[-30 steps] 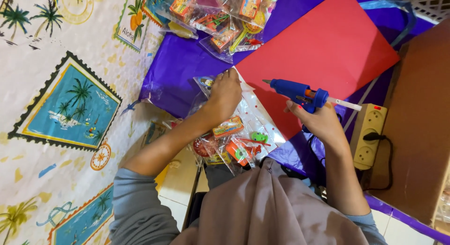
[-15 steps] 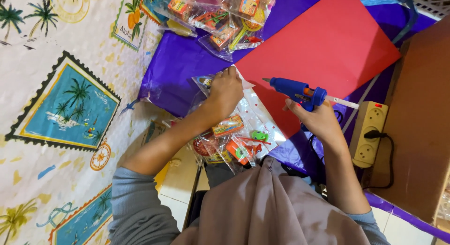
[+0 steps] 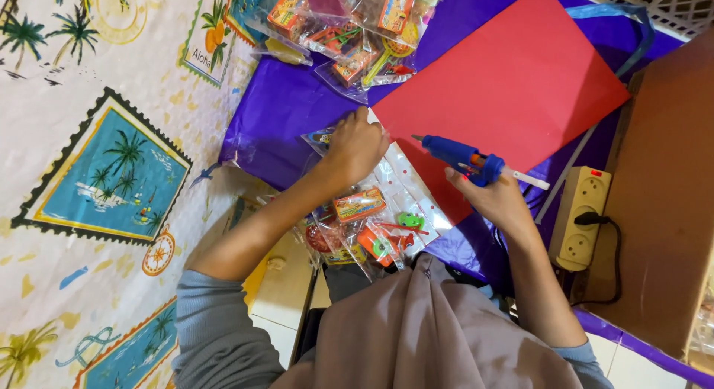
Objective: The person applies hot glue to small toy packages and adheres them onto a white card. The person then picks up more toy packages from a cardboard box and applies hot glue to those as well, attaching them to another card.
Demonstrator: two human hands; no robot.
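My right hand (image 3: 497, 203) is closed around the blue plastic hot-glue gun (image 3: 462, 158), its long axis running left to right, nozzle pointing left toward my other hand. My left hand (image 3: 359, 142) is curled, fingers pressing down on a clear plastic packet of small toys (image 3: 401, 182) where its far corner meets the near left edge of the large red paper sheet (image 3: 513, 84). The packet lies just left of the nozzle tip, near but not touching (the left hand is the closer one to it). More clear toy packets (image 3: 349, 32) lie farther off on the purple plastic sheet (image 3: 290, 106)
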